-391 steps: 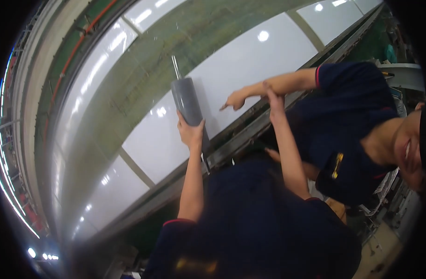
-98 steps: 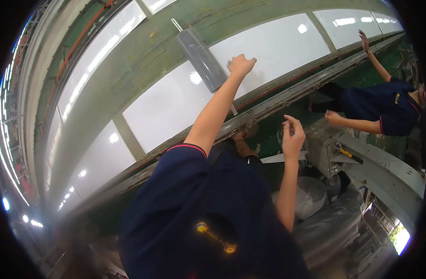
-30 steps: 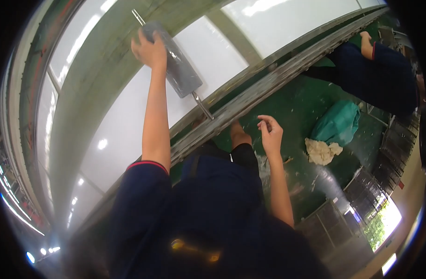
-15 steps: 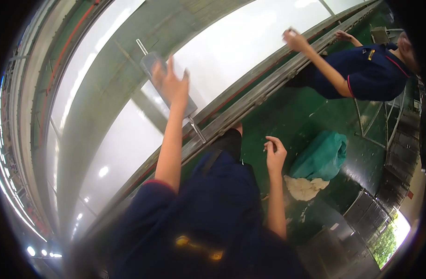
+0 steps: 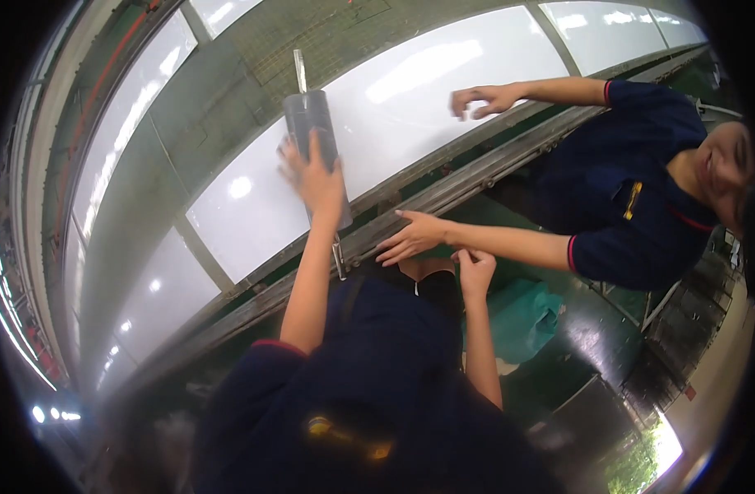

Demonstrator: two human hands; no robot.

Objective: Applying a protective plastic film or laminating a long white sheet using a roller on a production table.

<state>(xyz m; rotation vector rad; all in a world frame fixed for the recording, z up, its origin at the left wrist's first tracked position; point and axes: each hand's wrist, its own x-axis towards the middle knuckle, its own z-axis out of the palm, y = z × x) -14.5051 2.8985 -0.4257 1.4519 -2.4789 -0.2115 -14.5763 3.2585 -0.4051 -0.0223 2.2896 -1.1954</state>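
Observation:
A grey roller (image 5: 310, 119) with a bare metal rod sticking out at each end lies across the near edge of a line of glossy white panels (image 5: 254, 214). My left hand (image 5: 318, 177) is over the roller's near part, fingers spread and blurred; whether it touches cannot be told. My right hand (image 5: 475, 273) is beside my body at the right, its fingers curled together, and what they may hold is hidden. A co-worker's hand (image 5: 414, 237) reaches in between the roller's near end and my right hand, fingers extended.
The co-worker (image 5: 633, 181) stands close at my right, the other hand (image 5: 484, 100) raised over the panels. A metal rail (image 5: 443, 198) runs along the line's near side. A green cloth bundle (image 5: 521, 325) lies on the green floor behind my right hand.
The view has swung. The co-worker has come nearer and stretched one arm towards my front. My left hand stays over the roller, which now points more upright in view. My right hand's fingers have drawn together.

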